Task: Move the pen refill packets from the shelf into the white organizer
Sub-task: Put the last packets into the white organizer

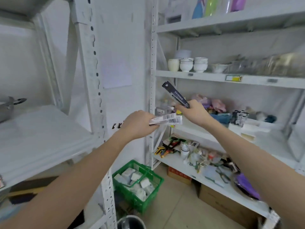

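While both arms reach out in front of the white shelf, each hand holds pen refill packets. The left hand is near the middle of the view, and its fingers are curled tight around a few white packets with black barcodes on them. These packets lie almost flat and stick out toward 3 o'clock from the fist. The right hand is just beside it, toward 2 o'clock, and it grips one dark packet by its bottom end. The dark packet tilts up toward 11 o'clock, with its top end in the air in front of the shelf post. The two hands are near each other but not touching. A white organizer sits on the shelf toward 3 o'clock from the right hand, with some black and white packs standing at its back. White bowls stand in a row on the shelf board above, at 12 o'clock. Down on the floor at 6 o'clock is a green basket with pale blocks in it.
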